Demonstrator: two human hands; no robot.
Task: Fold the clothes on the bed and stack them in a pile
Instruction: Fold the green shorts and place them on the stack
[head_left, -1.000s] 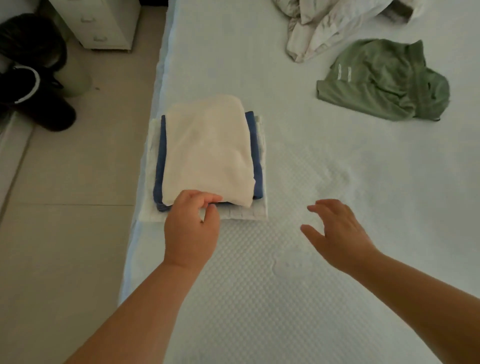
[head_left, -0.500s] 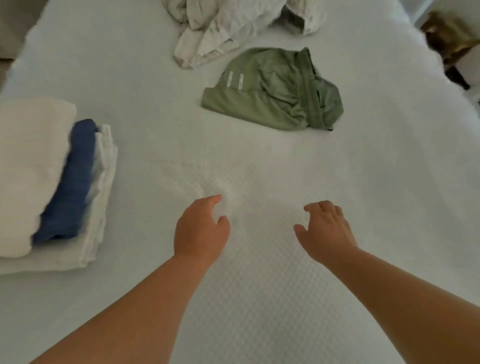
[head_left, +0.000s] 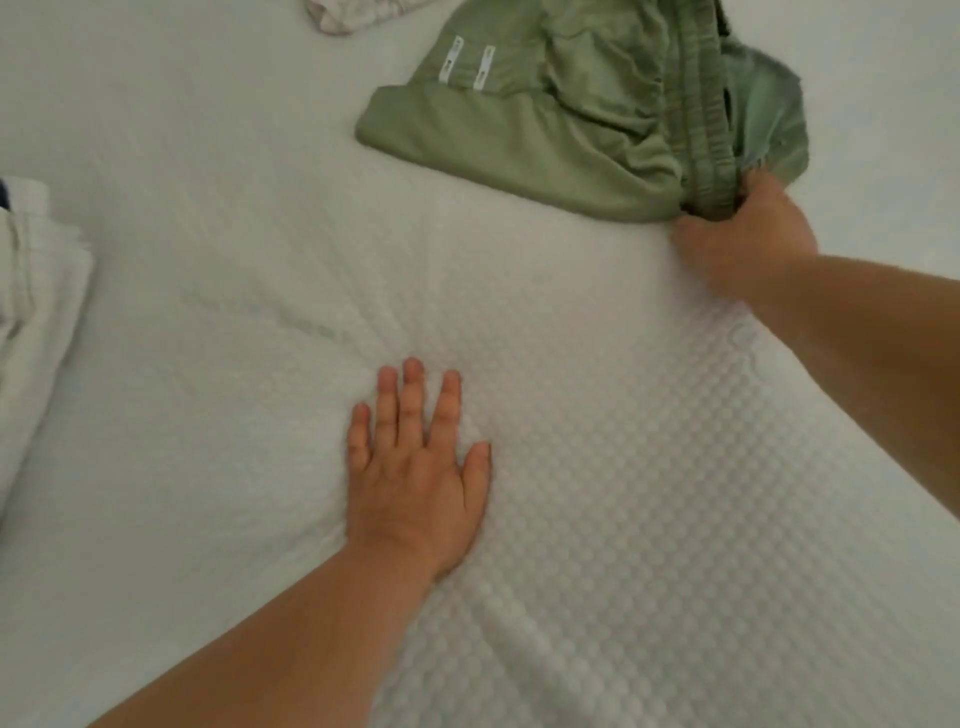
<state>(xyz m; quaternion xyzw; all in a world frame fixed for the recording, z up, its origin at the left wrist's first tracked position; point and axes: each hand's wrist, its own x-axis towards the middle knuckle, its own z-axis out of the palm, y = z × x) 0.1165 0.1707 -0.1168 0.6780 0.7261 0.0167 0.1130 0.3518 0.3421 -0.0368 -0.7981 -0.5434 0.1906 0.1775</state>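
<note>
A crumpled green garment with an elastic waistband lies at the top right of the white bed. My right hand is closed on its waistband at the near right corner. My left hand lies flat, palm down, fingers spread, pressing into the bed cover in the middle. The pile of folded clothes shows only its white edge at the far left, with a sliver of blue above it.
A crumpled off-white garment peeks in at the top edge, left of the green one. The textured white cover stretches between my hands and toward the near edge.
My view has moved right and closer. My right hand reached forward and took hold of the green garment's waistband. My left hand left the pile and now presses flat on the bed.
</note>
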